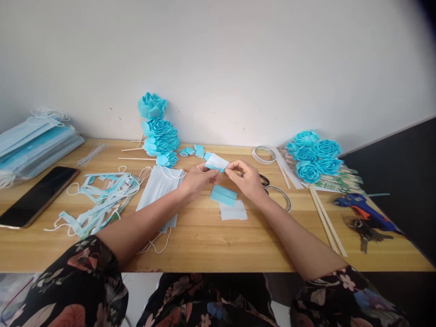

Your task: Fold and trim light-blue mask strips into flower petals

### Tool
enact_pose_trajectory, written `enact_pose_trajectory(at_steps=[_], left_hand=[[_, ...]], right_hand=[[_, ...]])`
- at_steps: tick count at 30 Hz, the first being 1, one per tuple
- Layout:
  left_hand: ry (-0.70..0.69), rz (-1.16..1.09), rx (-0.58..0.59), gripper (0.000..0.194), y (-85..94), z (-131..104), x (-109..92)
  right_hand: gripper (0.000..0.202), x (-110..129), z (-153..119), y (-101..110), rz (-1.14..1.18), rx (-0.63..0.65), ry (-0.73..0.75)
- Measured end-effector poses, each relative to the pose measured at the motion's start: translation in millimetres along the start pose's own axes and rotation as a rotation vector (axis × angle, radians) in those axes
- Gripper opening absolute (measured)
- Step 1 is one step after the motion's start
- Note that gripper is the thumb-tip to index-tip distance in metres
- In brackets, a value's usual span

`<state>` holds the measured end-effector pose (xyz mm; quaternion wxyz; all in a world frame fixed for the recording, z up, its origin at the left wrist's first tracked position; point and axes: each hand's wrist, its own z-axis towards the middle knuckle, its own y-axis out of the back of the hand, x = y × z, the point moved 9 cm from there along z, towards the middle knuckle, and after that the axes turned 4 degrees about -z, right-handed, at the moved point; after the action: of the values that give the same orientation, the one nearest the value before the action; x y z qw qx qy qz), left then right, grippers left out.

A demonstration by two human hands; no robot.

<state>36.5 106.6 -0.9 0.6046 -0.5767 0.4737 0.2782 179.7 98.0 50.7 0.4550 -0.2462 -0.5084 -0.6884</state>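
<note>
Because the pale piece of mask fabric [218, 161] looks small and limp, we seem to need two grips to control it: our left hand [200, 178] pinches its lower left part between thumb and fingers, while our right hand [245, 176] pinches its right corner. Both grips are narrow, closed to the thickness of the fabric, and they hold it up above the worktop [218, 250] with a blue edge along its lower side. Just below, between our forearms, a blue piece [223, 195] lies partly over a white piece [234, 211], probably put there to be within reach of either side. Left of these a whole mask [161, 176] lies flat, with a tangle of strips [109, 193] beside it, apart from the smaller pieces, perhaps so that they do not mix. Toward the wall, the left blue flowers [160, 136] lie with their sticks pointing left, maybe to spare the petals. On the right, near the other blue flowers [313, 154], the glue gun [366, 211] rests just beside some keys [366, 234], well apart from the fabric, which we judge a sensible place for it
</note>
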Motion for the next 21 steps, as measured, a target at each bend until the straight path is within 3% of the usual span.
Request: enact_pose_trajectory(at_steps=[10, 21], left_hand=[[0.034, 0.006, 0.061, 0.017, -5.4, -2.3, -0.7], [-0.112, 0.348, 0.09, 0.018, -5.3, -0.7, -11.5]], right_hand=[[0.015, 4.6, 0.3, 4.2, -0.013, -0.004, 0.015], [0.015, 2.9, 0.1, 5.3, -0.017, -0.02, -0.005]])
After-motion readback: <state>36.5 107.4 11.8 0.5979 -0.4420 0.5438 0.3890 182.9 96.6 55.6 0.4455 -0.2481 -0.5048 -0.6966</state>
